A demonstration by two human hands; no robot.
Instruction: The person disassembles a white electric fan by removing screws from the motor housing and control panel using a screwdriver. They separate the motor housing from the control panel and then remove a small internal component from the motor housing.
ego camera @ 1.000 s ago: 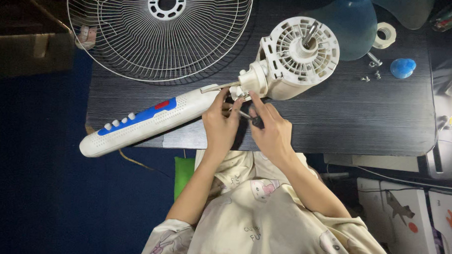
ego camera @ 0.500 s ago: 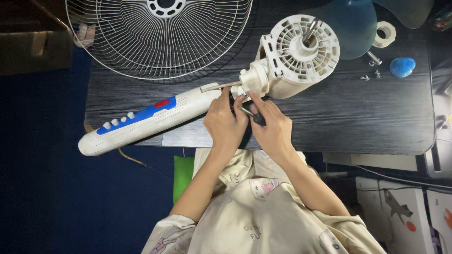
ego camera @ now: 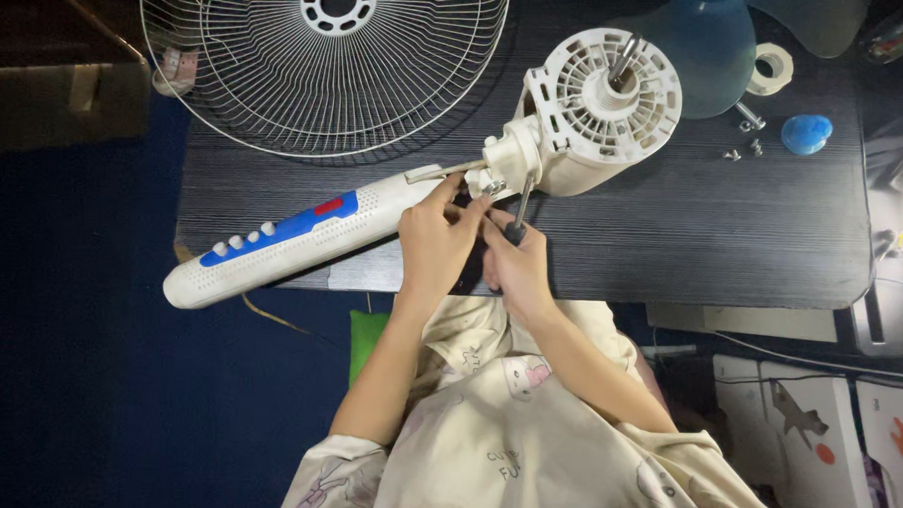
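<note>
The fan body [ego camera: 443, 209] lay across the dark surface [ego camera: 732, 244], motor housing [ego camera: 602, 109] tipped up. The right hand [ego camera: 519, 271] had its grip closed on a screwdriver [ego camera: 520, 211], tip at the neck joint; the left hand [ego camera: 434, 238] pinched the joint, steadying it. I'd keep the shaft square to the screw, pressing firmly so it wouldn't slip.

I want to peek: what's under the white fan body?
The dark table lies under the fan body. Its blue-buttoned end sticks out past the edge. Both hands cover the joint.
</note>
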